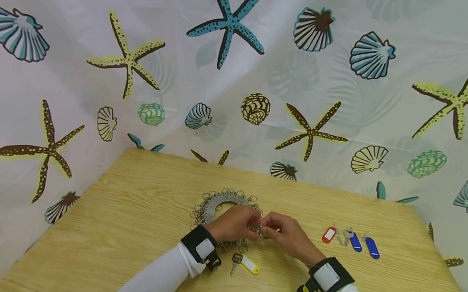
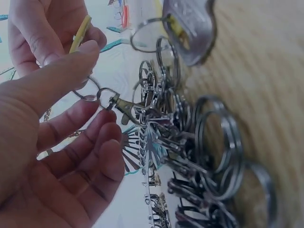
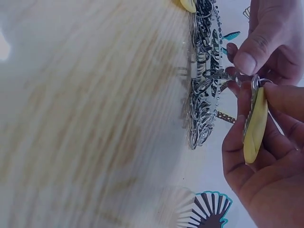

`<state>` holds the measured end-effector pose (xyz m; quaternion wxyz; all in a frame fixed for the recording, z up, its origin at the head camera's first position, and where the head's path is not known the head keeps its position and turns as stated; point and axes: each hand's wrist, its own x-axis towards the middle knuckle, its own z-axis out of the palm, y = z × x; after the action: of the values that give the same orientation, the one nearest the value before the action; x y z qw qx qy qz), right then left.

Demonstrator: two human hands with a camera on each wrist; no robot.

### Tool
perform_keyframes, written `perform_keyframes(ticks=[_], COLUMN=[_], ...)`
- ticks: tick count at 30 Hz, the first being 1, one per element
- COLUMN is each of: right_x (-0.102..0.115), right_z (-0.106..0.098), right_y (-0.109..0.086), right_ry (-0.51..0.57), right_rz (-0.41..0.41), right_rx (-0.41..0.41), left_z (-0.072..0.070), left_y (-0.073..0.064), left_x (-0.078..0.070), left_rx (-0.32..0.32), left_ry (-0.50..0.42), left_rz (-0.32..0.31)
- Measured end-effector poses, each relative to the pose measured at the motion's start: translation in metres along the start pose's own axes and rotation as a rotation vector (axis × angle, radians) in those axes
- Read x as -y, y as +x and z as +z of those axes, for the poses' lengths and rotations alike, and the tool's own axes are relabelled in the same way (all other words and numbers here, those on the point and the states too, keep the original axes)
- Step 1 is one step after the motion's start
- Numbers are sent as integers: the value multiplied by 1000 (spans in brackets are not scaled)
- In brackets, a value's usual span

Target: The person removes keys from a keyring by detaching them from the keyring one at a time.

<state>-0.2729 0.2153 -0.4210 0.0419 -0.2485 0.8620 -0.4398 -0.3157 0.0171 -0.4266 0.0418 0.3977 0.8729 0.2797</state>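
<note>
Shows both hands above the tabletop (image 1: 142, 212), at the right edge of a ring-hung metal disc (image 1: 211, 207). In the left hand (image 1: 233, 224), pinches a split ring (image 2: 87, 99) between thumb and fingers; in the right hand (image 1: 286, 233), clamps a yellow tag (image 3: 257, 128) between thumb and fingers, with a thin metal piece (image 3: 254, 90), possibly a key, along 1 side. Note the governing relation: ring end of the yellow tag toward the left grip, just beside its thumb; long axis running away into the cupped right fingers. Right grip nearer the tag; left grip nearer the disc. Joins the split ring to a swivel clasp (image 2: 124, 108) reaching the crowded rim; cannot tell the manner of fastening there. Note also, on the near side, 1 dark-headed key (image 1: 236, 259) and 1 second yellow tag (image 1: 251, 265); farther right, 1 red tag (image 1: 329, 234) and 2 blue tags (image 1: 372, 248).
</note>
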Motion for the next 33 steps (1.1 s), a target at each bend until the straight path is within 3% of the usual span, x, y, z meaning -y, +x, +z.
perform_keyframes(ticks=[8,18,33], right_x=[22,-9,-12], right_z=[-5,1,4], right_y=[-6,-2,-4], right_ry=[30,118,85], right_rz=[-31,-18,10], right_rx=[1,24,-25], left_z=[1,3,7], left_y=[-3,-5,-6], left_x=[-3,-1,2], left_rx=[-38,-25,-64], left_ry=[-23,-37,-71], left_rz=[58,44,71])
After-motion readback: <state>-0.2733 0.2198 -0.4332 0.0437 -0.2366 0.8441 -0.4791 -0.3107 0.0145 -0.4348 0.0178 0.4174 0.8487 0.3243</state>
